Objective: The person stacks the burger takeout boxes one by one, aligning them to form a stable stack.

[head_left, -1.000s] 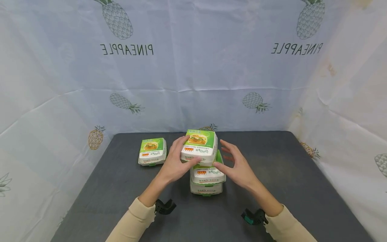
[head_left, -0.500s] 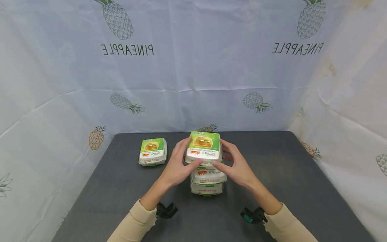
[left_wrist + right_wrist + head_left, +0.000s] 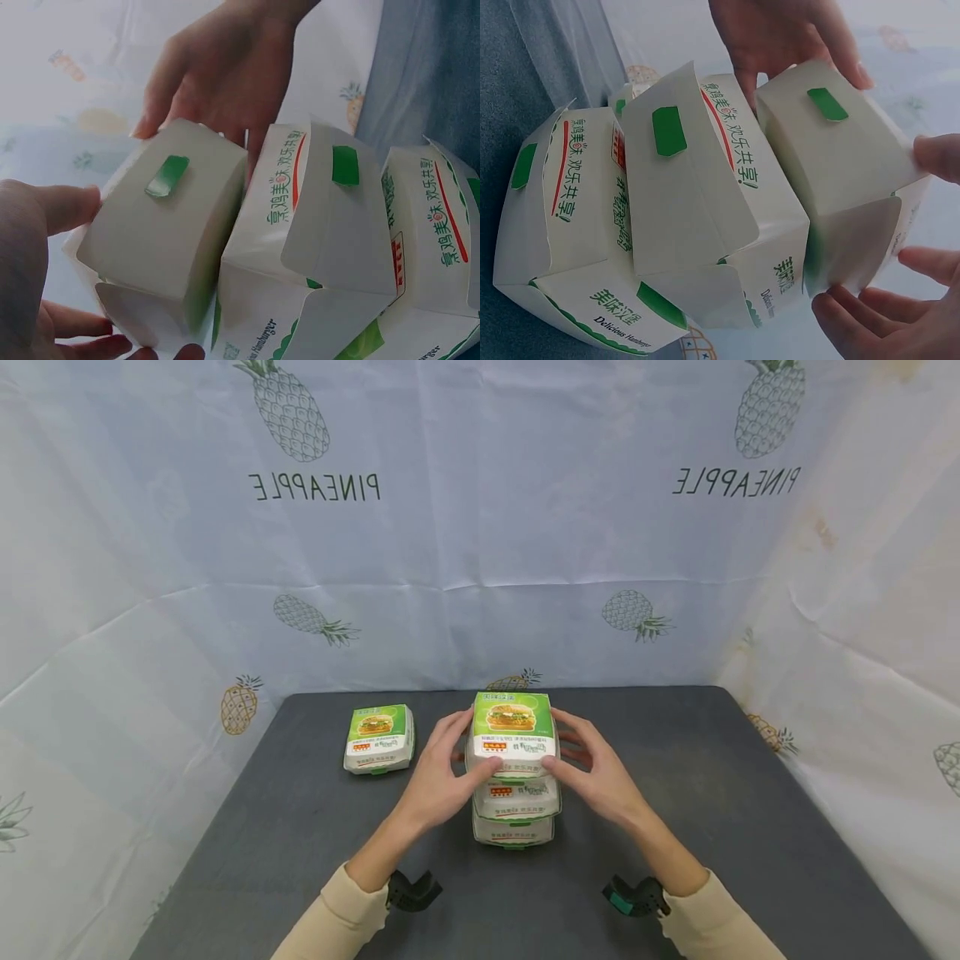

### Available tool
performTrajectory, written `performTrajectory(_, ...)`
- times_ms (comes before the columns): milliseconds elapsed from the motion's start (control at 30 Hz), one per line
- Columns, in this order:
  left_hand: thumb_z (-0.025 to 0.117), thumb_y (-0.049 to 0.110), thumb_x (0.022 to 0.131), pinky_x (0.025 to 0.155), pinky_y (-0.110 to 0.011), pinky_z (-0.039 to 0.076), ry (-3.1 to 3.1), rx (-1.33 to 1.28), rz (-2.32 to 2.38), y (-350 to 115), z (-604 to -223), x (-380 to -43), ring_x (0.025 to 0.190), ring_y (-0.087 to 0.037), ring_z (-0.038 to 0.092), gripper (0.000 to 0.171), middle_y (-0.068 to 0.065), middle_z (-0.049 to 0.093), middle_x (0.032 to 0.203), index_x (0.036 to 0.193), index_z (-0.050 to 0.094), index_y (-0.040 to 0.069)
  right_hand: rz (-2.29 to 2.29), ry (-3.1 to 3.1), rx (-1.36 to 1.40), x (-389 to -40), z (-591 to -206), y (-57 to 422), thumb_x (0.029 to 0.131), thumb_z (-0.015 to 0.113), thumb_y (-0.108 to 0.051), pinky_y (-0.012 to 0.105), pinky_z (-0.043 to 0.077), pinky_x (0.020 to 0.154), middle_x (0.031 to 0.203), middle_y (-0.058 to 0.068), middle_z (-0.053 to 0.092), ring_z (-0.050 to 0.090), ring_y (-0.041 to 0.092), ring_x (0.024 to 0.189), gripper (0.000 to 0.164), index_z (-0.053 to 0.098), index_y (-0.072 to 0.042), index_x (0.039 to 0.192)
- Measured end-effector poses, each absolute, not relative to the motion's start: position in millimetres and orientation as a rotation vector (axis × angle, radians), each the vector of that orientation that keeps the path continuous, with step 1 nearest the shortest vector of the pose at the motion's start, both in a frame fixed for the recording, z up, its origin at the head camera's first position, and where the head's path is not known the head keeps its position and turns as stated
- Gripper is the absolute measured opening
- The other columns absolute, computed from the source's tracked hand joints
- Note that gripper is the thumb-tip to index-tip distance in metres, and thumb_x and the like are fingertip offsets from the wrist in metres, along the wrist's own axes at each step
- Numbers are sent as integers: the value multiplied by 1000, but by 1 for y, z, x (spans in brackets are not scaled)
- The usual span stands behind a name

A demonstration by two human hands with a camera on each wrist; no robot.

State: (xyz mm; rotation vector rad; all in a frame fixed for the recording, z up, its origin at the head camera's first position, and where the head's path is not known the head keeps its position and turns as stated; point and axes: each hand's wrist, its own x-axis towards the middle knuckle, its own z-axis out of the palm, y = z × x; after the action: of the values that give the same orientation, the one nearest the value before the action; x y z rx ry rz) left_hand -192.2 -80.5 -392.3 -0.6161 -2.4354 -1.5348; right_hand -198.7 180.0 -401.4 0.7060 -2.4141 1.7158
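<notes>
Three white burger boxes with green, burger-printed lids are piled at the middle of the table. My left hand and right hand hold the top burger box from its two sides, thumbs on its front edge and fingers along the sides. It lies right over the middle burger box, its front set slightly back. The bottom burger box stands on the table. In the left wrist view, the held burger box shows a green tab on its front. The right wrist view shows all three boxes in a row.
A fourth burger box sits alone on the dark table, left of the stack and farther back. A pineapple-print cloth hangs behind the table and along both sides.
The top box has moved right and slightly down, from tilted off to the left to squarely over the stack. My right hand, apart from it earlier, now holds its right side.
</notes>
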Motion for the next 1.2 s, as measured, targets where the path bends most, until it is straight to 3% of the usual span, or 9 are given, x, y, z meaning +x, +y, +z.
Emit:
performTrajectory(367, 81, 26, 90, 97, -48, 51, -2393, -613, -1590, -79, -398, -186, 135, -28, 44, 72, -8, 42, 149, 151, 47, 8, 1724, -2367, 744, -193, -407, 185, 99, 66, -12, 61, 40, 106, 157, 12, 36, 44, 38, 138, 65, 37, -13, 157)
performTrajectory(667, 75, 30, 94, 99, -51, 49, -2430, -612, -1677, -81, -405, -188, 138, -27, 40, 76, -8, 35, 154, 158, 36, 17, 1864, -2323, 804, -192, -416, 184, 99, 65, -10, 35, 47, 101, 162, 7, 29, 37, 34, 142, 72, 30, -21, 161)
performTrajectory(833, 71, 32, 97, 105, -53, 44, -2460, -644, -1738, -82, -408, -189, 142, -32, 40, 79, -11, 30, 158, 161, 27, 19, 1845, -2319, 777, -190, -417, 182, 99, 65, -10, 35, 46, 102, 161, 6, 32, 38, 33, 142, 72, 31, -22, 160)
performTrajectory(1200, 71, 32, 96, 106, -54, 43, -2476, -634, -1747, -83, -406, -189, 140, -35, 44, 78, -11, 29, 159, 160, 27, 20, 1839, -2298, 762, -188, -417, 180, 99, 63, -7, 32, 47, 101, 160, 12, 31, 38, 37, 142, 70, 30, -15, 160)
